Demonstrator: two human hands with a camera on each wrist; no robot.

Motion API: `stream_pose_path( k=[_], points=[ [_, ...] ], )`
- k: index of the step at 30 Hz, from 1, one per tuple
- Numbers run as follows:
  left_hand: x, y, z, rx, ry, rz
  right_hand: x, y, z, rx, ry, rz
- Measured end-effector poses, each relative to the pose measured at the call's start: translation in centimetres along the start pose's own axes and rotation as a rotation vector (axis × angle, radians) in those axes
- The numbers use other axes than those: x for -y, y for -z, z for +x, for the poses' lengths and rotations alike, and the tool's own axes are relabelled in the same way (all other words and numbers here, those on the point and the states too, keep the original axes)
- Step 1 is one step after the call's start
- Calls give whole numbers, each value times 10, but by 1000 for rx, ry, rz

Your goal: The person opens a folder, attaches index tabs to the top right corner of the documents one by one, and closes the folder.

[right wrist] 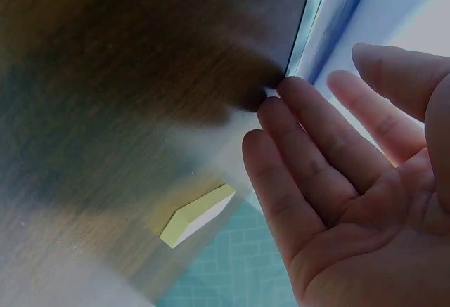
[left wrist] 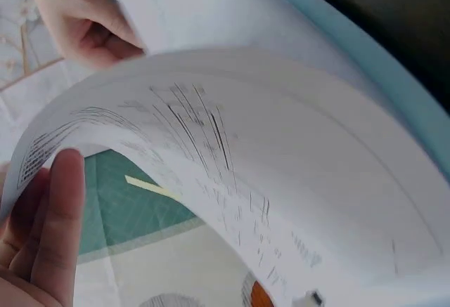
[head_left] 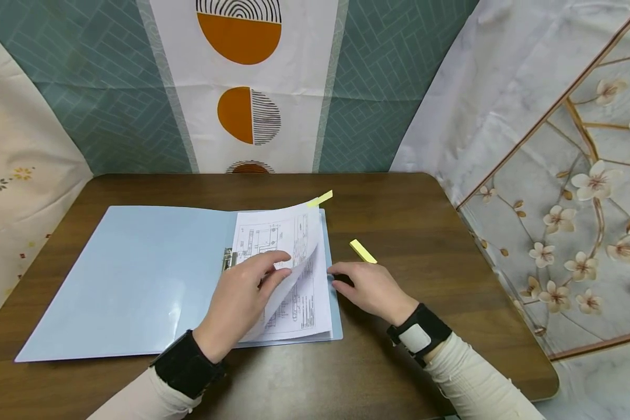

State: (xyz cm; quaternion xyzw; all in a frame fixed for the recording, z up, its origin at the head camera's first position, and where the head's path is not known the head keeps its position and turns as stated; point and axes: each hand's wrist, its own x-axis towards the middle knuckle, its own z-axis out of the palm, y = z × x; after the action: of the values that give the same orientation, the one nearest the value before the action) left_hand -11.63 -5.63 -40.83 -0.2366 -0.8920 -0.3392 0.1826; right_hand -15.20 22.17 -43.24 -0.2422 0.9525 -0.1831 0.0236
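A light blue folder lies spread out on the table, with printed sheets on its right side under a metal clip. My left hand pinches the edge of the top sheet, which bends up in a curve off the pages below. A yellow sticky tab juts from the top right corner of a sheet. My right hand is at the folder's right edge, fingers extended and nothing in its grasp; whether the fingertips touch the folder is hard to tell.
Just beyond my right hand, a pad of yellow sticky notes lies on the brown wooden table. Patterned cloths hang behind the table and at both sides.
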Motion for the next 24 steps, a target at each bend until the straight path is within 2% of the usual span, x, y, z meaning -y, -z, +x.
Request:
stream_pose_path(
  k=[4,8,11,16,21,24],
  points=[
    [5,10,-5,-93,-110,113,1,-1,1,-16,-21,-12],
    [13,30,-13,-161,-202,258,6,-2,6,-44,-12,-61],
    [23,50,-22,-162,-212,344,13,-3,12,-32,28,-90],
    [42,77,-37,-175,-213,446,21,-9,19,38,98,-120],
    [58,94,-51,-173,-175,527,24,-17,22,92,162,-143],
    [64,102,-58,-150,-137,578,24,-21,22,108,186,-148]
  ],
)
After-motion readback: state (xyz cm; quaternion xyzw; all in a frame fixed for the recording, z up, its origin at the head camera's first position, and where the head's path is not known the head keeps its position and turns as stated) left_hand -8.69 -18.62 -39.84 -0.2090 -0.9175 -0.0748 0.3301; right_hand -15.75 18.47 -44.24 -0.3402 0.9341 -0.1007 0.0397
